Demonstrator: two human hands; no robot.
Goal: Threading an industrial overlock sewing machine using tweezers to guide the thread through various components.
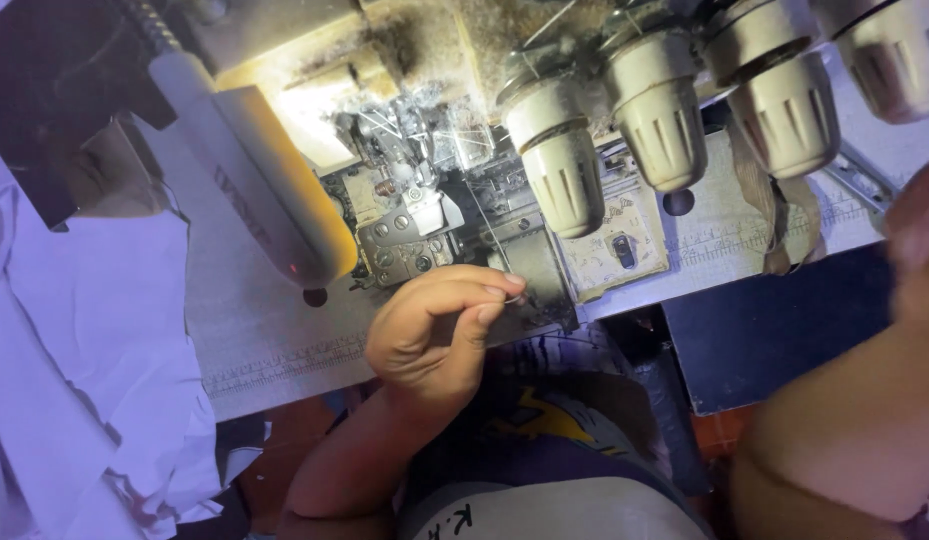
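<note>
My left hand (434, 335) is in the middle of the view, in front of an overlock sewing machine (604, 250). Its thumb and forefinger are pinched on a thin thread (496, 252) that runs up toward the presser foot and needle area (424, 215). My right hand (919, 240) is blurred at the right edge, close to the machine's right side, with its forearm filling the lower right corner. Its fingers are hidden, and I cannot see whether it holds anything.
Several cream ribbed tension knobs (559, 165) stick out along the machine's top. A lit lamp tube (254, 180) slants across the left side. White cloth (84, 360) is heaped at the left on the pale machine table (274, 350). A dark panel (774, 330) lies below right.
</note>
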